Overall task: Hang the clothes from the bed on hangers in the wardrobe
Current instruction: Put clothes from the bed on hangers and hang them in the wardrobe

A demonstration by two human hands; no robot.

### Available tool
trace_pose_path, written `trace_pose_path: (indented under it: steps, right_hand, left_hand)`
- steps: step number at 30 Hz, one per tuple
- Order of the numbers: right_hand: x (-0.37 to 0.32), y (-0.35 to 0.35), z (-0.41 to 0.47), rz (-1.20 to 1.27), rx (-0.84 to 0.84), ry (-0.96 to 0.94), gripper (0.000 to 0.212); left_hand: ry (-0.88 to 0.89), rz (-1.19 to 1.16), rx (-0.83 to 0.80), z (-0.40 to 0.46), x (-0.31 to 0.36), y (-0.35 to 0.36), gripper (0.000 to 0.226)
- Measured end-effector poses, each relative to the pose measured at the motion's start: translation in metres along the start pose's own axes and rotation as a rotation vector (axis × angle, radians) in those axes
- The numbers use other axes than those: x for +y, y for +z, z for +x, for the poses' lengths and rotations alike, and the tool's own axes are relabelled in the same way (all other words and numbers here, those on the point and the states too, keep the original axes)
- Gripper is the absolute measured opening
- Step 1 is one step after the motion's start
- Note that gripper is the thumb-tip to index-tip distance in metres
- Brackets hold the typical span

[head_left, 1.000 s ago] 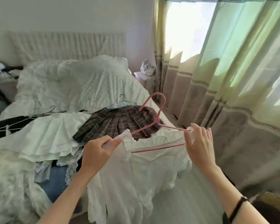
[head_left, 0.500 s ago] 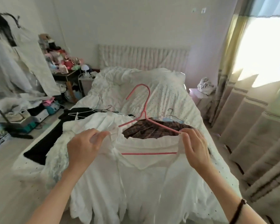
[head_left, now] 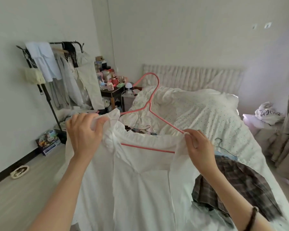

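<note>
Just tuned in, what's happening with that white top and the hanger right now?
A person is holding a white garment up in front of them on a pink hanger. The left hand grips one shoulder of the fabric and the right hand pinches the other at the hanger's end. The garment is not yet hung; the clothes rack stands to the left by the wall. A plaid skirt and a wire hanger lie on the bed.
</note>
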State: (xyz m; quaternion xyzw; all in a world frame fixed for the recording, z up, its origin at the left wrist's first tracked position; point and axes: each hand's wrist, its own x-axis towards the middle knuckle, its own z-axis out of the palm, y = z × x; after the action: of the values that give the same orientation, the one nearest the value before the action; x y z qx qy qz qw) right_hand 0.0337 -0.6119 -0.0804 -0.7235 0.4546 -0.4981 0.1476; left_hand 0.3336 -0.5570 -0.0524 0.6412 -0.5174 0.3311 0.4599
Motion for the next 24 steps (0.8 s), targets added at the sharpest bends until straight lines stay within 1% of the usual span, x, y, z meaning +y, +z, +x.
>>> trace_pose_path:
  steps: [2,6,8,11,14,17,21,24]
  right_hand:
    - [-0.001,0.022,0.027,0.024,0.008,0.025,0.019]
    - [-0.002,0.079,0.085,0.062,0.075,0.047,0.019]
    - [-0.001,0.113,0.113,0.068,0.077,0.088,0.018]
    - [0.002,0.163,0.147,0.096,0.066,0.142,0.017]
    - [0.006,0.206,0.179,0.108,0.032,0.184,0.017]
    - [0.009,0.241,0.217,0.117,0.035,0.173,0.018]
    - [0.034,0.284,0.263,0.120,-0.008,0.215,0.020]
    - [0.061,0.315,0.289,0.099,-0.062,0.246,0.020]
  left_hand:
    - [0.018,0.009,0.023,0.024,-0.018,0.023,0.041]
    - [0.104,0.020,0.057,0.086,-0.059,0.072,0.049]
    - [0.150,0.045,0.040,0.119,-0.084,0.097,0.049]
    - [0.169,0.087,-0.014,0.150,-0.121,0.136,0.042]
    - [0.155,0.116,-0.049,0.168,-0.156,0.173,0.039]
    - [0.103,0.141,-0.048,0.189,-0.183,0.208,0.038]
    - [-0.006,0.161,-0.137,0.196,-0.206,0.264,0.028]
    - [-0.062,0.213,-0.203,0.196,-0.218,0.302,0.026]
